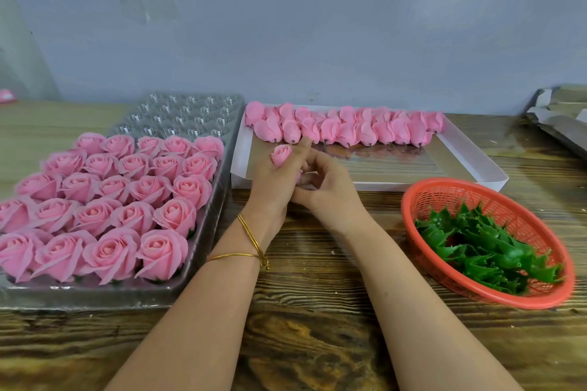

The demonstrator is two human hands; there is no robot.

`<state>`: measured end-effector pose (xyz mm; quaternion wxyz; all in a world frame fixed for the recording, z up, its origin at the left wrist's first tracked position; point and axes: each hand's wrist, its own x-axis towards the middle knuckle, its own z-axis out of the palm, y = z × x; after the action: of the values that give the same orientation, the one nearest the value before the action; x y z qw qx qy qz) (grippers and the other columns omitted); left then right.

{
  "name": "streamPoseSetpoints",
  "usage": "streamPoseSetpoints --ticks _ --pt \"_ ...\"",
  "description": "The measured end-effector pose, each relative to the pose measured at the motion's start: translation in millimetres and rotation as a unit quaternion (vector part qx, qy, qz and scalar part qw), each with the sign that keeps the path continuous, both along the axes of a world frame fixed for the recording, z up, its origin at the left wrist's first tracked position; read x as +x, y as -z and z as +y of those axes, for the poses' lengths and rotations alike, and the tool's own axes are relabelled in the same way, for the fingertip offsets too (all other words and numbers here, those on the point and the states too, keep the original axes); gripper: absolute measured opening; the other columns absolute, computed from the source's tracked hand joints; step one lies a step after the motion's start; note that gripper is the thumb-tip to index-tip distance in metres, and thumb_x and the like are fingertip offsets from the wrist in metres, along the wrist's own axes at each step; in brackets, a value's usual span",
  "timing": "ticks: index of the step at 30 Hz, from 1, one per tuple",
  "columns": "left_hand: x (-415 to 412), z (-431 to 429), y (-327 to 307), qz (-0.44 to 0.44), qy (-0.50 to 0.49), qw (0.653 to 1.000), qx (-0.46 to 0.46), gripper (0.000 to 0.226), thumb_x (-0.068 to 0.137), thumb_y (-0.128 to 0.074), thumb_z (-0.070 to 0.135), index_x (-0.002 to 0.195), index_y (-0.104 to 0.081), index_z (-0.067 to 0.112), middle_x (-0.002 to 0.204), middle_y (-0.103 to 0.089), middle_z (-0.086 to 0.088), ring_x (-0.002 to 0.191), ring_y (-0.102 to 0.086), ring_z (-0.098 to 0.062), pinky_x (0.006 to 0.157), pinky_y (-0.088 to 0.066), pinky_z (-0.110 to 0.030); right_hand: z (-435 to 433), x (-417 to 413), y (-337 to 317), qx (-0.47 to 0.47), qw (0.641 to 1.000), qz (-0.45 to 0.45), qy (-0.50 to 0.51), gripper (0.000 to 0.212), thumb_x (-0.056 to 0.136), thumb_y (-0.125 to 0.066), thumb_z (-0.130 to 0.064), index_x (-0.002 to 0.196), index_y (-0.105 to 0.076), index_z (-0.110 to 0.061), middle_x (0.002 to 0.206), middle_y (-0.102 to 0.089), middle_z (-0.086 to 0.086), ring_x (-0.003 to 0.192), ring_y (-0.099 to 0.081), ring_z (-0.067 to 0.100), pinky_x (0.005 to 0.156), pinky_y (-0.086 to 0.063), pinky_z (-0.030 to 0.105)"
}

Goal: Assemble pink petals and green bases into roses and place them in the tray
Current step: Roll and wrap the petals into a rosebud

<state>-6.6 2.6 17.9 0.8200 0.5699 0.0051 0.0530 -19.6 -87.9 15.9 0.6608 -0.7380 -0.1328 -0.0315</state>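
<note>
A person's left hand [273,181] holds a pink bud [281,154] upright over the near edge of a white box [470,152], its grip closed round the bud's lower part; the right hand [330,184] meets it from the right, fingers curled against the left fingers, and whether that grip has hold of anything cannot be told; rows of pink petal buds [346,127] lie along the far side of the box; at the left of the wooden surface [317,327], a clear plastic tray [190,111] carries finished roses [104,200] in its near rows; to the right, a red basket [444,190] holds green bases [482,241]; two gold bangles [251,241] circle the left wrist.
</note>
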Motion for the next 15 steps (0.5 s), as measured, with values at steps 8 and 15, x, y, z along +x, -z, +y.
streamPoseSetpoints --ticks 8,15 --pt "-0.8 -2.2 -0.8 -0.037 0.011 0.999 0.017 0.026 0.088 -0.067 0.029 0.063 -0.074 0.031 0.063 -0.066 0.008 0.065 -0.065 -0.006 0.06 -0.054 -0.024 0.8 -1.2 -0.4 -0.009 1.0 -0.011 0.015 0.031 0.08 -0.064 0.013 0.105 -0.062 -0.005 0.086 -0.063 0.003 0.077 -0.058 0.014 0.072 -0.049 0.024" --pt "-1.0 0.8 -0.9 -0.042 0.026 0.999 0.016 0.011 0.087 -0.069 0.024 0.079 -0.069 0.016 0.074 -0.072 0.004 0.074 -0.069 -0.007 0.066 -0.057 -0.024 -2.6 -4.8 -3.1 0.051 0.997 0.037 -0.035 0.029 0.086 -0.059 0.013 0.113 -0.062 0.006 0.12 -0.06 0.027 0.107 -0.063 0.037 0.101 -0.048 0.05"
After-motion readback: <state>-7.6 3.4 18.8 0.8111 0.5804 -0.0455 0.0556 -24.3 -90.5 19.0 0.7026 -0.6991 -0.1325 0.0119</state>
